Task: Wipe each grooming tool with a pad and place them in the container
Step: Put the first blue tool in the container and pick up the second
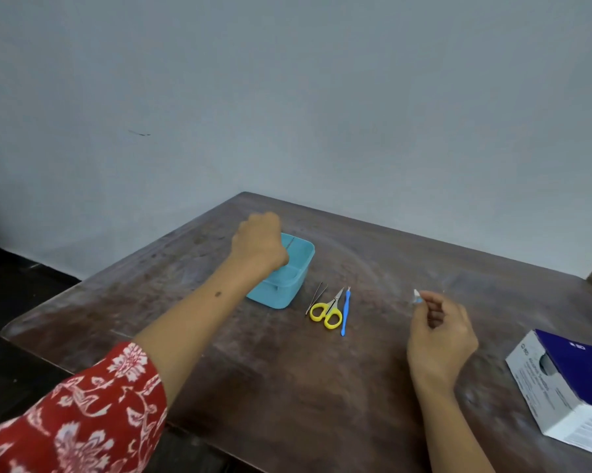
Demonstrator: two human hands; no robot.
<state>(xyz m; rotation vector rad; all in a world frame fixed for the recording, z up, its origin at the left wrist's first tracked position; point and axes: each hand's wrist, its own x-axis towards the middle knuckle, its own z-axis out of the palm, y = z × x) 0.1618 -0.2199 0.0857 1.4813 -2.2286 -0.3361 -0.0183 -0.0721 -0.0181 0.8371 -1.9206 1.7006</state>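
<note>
A: Over the teal container (289,268) the left hand (258,242) hangs, fingers curled; a thin metal tool (290,243) pokes into it, grip hidden, can't tell if held.
B: Risk?
A: Wrist could nudge the container, or the tool tips out over the rim. Nothing else visible inside.
B: Rightward?
A: 3 tools wait on the table (240,363): tweezers (316,298), yellow scissors (328,311), blue pusher (345,312). Right hand (439,331) pinches the pad (417,297); could slip. Pad box (567,387) sits at far right.

Dim, soft, even light; shadows are faint. The right hand (439,331) looks slightly blurred, perhaps motion. Wide-angle bending shows toward the edges.
</note>
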